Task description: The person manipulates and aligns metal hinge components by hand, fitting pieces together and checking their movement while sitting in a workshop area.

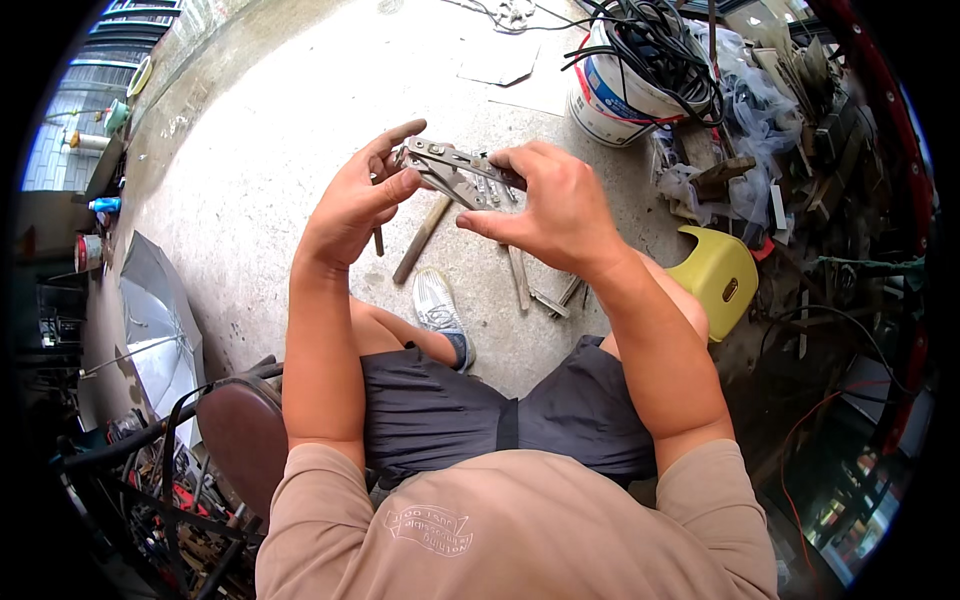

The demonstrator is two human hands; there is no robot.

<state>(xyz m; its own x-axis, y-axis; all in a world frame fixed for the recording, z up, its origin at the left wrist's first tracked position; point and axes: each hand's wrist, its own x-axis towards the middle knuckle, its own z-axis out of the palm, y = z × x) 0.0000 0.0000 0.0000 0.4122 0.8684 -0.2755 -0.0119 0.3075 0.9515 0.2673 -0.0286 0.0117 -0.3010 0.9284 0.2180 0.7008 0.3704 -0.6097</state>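
A silver metal hinge of flat riveted bars is held up in front of me, its arms spread in a narrow V. My left hand has its thumb and fingers around the joined end, with the index finger reaching out beyond it. At the other end, my right hand grips the upper bar with its fingers; its thumb lies near the tip of the lower bar. Below the hinge, a wooden stick lies on the concrete floor. Behind the hinge are several small metal pieces, partly hidden by my right hand.
A white bucket heaped with black cable stands at the far right, beside plastic bags and scrap. Close to my right knee is a yellow stool. An open silver umbrella and a brown round seat are on the left.
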